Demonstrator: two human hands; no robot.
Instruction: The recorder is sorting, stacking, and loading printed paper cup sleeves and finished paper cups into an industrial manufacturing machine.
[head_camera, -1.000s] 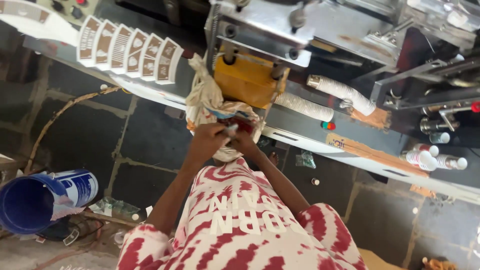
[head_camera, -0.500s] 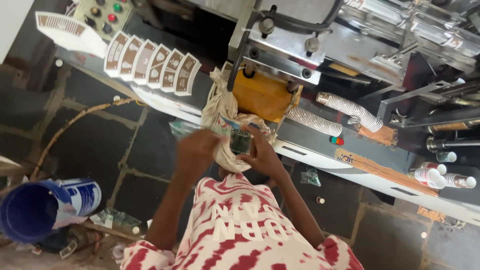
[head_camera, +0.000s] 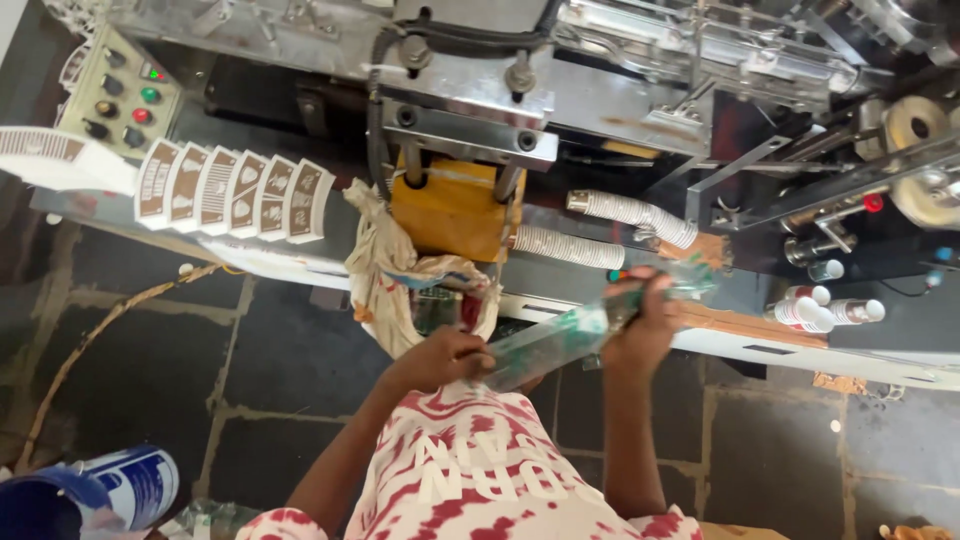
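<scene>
Seen from above, a person in a red-and-white patterned shirt (head_camera: 480, 480) stood at a paper-cup machine (head_camera: 620, 90). Both hands held a long clear plastic sleeve (head_camera: 570, 335) stretched slantwise across the middle of the frame. The left hand (head_camera: 445, 360) was closed around its lower end, and the right hand (head_camera: 645, 325) gripped its upper end, just below two stacks of nested white cups (head_camera: 600, 225) lying on the machine. A row of flat printed cup blanks (head_camera: 235, 190) fanned out at upper left. The sleeve seemed to be being pulled straight and opened; its mouth would likely need spreading beside the stacks next.
</scene>
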